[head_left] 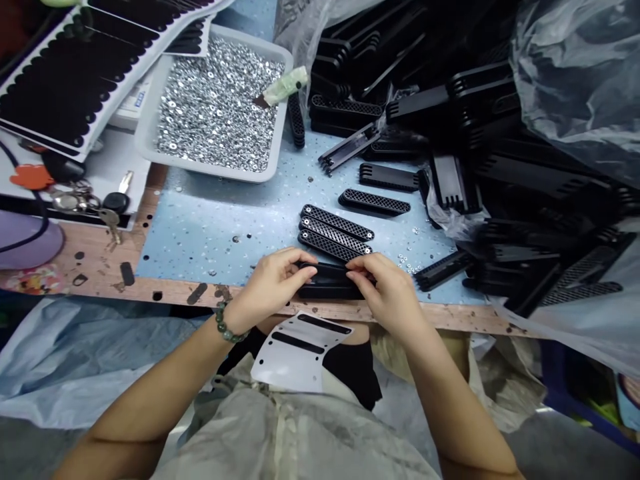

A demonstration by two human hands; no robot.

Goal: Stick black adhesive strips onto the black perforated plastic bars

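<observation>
At the table's front edge, a black strip (pixel 331 272) lies along a long black plastic piece (pixel 330 292). My left hand (pixel 280 277) pinches the left end of the strip between thumb and fingers. Its right end is in the closed fingertips of my right hand (pixel 377 287). The fingers hide both ends, and I cannot tell how far the strip touches the piece. Just beyond lie several black plastic pieces with a mesh pattern (pixel 336 233), side by side. A white backing sheet (pixel 290 363) with black strips rests on my lap.
A white tray (pixel 210 172) of small metal parts stands at the back left, beside sheets of black stickers (pixel 55 87). Keys (pixel 113 220) lie at the left. Many black plastic pieces (pixel 390 177) and clear plastic bags (pixel 580 87) crowd the right.
</observation>
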